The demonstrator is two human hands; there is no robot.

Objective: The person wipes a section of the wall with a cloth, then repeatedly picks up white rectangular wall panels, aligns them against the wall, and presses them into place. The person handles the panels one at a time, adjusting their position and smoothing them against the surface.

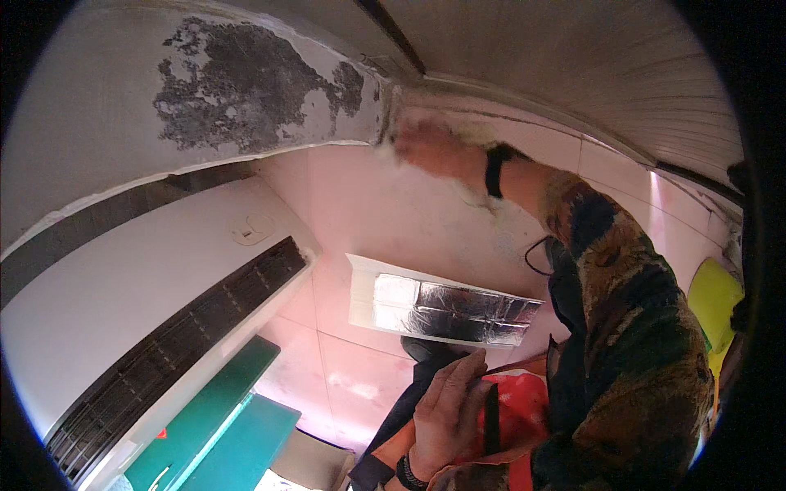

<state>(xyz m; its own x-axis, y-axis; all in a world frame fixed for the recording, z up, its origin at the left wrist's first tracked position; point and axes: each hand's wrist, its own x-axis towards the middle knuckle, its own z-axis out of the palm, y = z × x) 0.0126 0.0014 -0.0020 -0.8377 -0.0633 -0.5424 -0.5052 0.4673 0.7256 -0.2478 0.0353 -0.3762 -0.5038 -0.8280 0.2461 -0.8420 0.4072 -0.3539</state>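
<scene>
My right hand (434, 147), blurred, reaches up to the corner (385, 110) at the end of a grey ledge (82, 114) with a dark, flaking patch; whether it holds anything is unclear. A dark band circles that wrist. My left hand (446, 409), with a beaded bracelet, is low at the centre beside a red item (516, 409) with a dark strap. Its fingers are curled together, and what they hold, if anything, is hidden. A foil-faced white panel (446, 303) lies on the pink tiled surface (327, 204) between my hands.
A white appliance (123, 286) with a long dark grille runs along the left. Green boards (254, 442) sit below it, beside a beige item (307, 462). A yellow-green object (712, 303) is at the right. A grey panel (565, 49) spans the top right.
</scene>
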